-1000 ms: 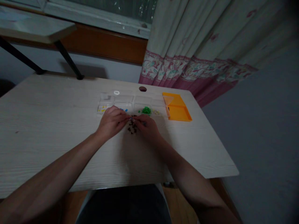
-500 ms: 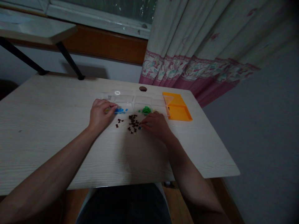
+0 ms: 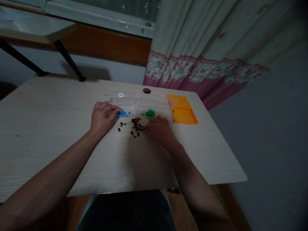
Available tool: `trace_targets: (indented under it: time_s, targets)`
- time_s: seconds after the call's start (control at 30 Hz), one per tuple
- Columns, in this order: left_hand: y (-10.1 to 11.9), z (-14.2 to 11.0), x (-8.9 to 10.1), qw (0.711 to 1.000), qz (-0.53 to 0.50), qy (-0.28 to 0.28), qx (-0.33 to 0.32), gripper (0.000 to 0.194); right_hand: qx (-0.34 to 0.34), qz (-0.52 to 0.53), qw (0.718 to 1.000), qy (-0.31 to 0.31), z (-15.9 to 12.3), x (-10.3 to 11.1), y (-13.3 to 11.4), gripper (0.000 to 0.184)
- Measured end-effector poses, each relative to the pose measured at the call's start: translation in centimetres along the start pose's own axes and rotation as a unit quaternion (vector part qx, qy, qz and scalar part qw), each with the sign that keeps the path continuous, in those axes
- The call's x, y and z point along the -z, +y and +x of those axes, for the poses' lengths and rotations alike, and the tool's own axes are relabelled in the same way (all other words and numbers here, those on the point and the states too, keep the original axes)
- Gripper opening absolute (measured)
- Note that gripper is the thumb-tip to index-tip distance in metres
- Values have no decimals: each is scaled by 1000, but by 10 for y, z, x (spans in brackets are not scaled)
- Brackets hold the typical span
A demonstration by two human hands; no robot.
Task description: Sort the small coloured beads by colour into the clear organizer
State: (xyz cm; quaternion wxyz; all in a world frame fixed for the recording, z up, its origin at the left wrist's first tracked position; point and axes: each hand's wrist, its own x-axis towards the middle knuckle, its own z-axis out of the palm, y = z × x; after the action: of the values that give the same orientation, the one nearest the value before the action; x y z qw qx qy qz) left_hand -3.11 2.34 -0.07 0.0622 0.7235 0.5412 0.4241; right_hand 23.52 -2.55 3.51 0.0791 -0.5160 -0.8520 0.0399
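Observation:
My left hand (image 3: 101, 116) rests at the left front of a clear plastic compartment box (image 3: 127, 101), thumb and fingertips pinched together beside small blue building bricks (image 3: 123, 114). Anything in that pinch is too small to make out. Over the right side of a loose pile of small dark brown bricks (image 3: 136, 125) my right hand (image 3: 160, 130) reaches, its fingertips closed on a tiny blue brick (image 3: 143, 129). A heap of green bricks (image 3: 150, 113) lies in a compartment just beyond this hand. Some brown pieces (image 3: 119, 129) lie apart, left of the pile.
An orange open tray or lid (image 3: 185, 115) lies to the right of the clear box. Behind the box is a round hole (image 3: 146, 90) in the pale wooden table (image 3: 101, 170). A raised shelf (image 3: 48, 29) on black legs stands back left; a curtain (image 3: 183, 64) hangs behind.
The tiny blue brick at my right fingertips has shifted slightly away from me, off the pile's edge. My left hand has hardly moved; the whole view has shifted a little.

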Motion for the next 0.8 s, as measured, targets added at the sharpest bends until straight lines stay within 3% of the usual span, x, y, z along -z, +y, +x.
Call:
trace_targets:
  time_s: [0.43,0.8]
  targets:
    - [-6,-1,-5,998,34,16,-52,15,-30,61,996,54,8,-21,7,8]
    - [-6,-1,-7,999,24,9,-24,19,-59,124,983,122,12,-27,15,10]
